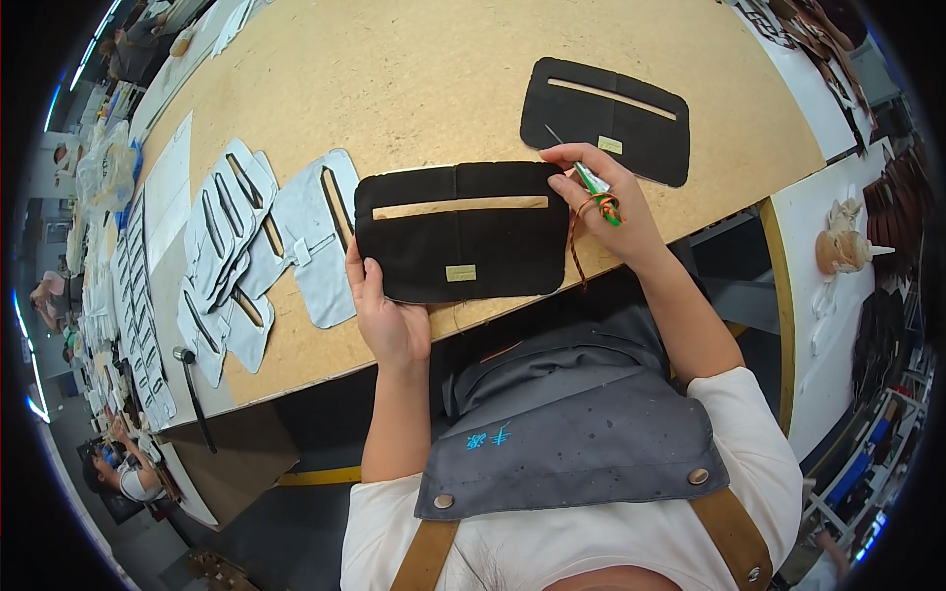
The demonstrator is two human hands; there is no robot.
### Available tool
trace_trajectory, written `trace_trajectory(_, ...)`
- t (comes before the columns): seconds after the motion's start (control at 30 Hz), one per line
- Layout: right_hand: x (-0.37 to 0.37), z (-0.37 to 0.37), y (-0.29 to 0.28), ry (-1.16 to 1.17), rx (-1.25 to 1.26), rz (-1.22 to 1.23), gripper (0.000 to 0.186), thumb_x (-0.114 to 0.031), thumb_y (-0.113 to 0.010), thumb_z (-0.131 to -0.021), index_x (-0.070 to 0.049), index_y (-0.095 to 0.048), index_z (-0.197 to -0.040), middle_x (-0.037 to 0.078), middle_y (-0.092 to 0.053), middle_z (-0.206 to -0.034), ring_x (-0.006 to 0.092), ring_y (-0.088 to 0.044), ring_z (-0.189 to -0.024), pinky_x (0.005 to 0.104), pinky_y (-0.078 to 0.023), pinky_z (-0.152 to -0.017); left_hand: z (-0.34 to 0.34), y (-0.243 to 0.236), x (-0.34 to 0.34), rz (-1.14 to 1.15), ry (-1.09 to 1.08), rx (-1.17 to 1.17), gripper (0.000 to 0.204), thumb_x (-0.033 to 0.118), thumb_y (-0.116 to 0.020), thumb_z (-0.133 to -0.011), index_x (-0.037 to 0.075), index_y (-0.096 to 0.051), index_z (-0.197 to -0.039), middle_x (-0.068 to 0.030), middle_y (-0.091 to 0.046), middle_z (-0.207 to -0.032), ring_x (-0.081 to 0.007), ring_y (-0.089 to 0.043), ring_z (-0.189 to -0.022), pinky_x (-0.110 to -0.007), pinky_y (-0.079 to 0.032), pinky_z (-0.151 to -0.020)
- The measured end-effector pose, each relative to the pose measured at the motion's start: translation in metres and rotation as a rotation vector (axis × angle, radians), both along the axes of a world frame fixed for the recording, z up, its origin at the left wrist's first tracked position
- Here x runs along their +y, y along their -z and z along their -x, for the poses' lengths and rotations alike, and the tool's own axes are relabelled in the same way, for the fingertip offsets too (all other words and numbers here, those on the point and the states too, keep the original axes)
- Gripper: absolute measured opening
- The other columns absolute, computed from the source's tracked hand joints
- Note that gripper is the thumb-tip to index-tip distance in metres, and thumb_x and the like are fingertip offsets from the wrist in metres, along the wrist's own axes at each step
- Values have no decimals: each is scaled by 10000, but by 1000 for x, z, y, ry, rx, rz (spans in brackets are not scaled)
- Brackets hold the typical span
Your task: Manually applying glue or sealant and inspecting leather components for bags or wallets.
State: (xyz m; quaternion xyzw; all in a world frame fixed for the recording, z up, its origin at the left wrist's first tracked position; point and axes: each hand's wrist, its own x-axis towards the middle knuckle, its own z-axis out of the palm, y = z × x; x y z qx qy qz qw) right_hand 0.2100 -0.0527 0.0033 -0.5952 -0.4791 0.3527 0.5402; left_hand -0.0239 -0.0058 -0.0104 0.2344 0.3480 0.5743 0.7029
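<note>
A black fabric panel (459,241), with a long slot, a centre seam and a small pale label, is held up at the table's near edge. My left hand (384,315) grips its lower left corner, fingers wrapped round it. My right hand (611,212) pinches the upper right corner while also holding a green-handled tool (591,177) with a thin pointed tip and an orange-and-dark cord hanging from it. A second black slotted panel (645,143) lies flat beyond my right hand. Left of the held panel are several pale grey slotted pieces (309,286), some overlapping.
The tan worktable (384,69) curves across the view. A black-handled tool (202,409) lies at its left edge. A white side table (818,335) on the right holds a glue bottle (843,254) and dark strips. Other people (138,478) sit along the far left.
</note>
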Motion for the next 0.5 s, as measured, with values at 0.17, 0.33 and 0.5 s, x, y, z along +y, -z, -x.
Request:
trace_trajectory(0.17, 1, 3, 2, 46, -230, -179, 199, -50, -589, -857, -35, -573, -1055, 76, -609, -889, 123, -571, -792, 236, -452, -715, -1, 0, 0, 5, -6, -5, 309, 100, -317, -975, 73, -368, -1279, -110, -483, -1239, -219, -495, -1141, -377, -451, -961)
trace_trajectory(0.33, -1, 3, 4, 57, -266, -228, 199, -21, -581, -853, -33, -572, -1052, 66, -594, -855, 106, -534, -723, 218, -429, -657, 1, -3, 0, 27, 16, -21, 315, 96, -357, -957, 50, -392, -1267, -106, -487, -1239, -206, -497, -1138, -356, -450, -940)
trace_trajectory(0.5, -3, -5, 3, 13, -170, -168, 218, -3, -582, -847, -39, -575, -1062, 5, -571, -852, 63, -485, -720, 204, -413, -669, 14, -13, 20, 4, 139, 56, 247, 137, -476, -932, 27, -503, -1151, -66, -606, -1033, -140, -578, -980, -280, -465, -859)
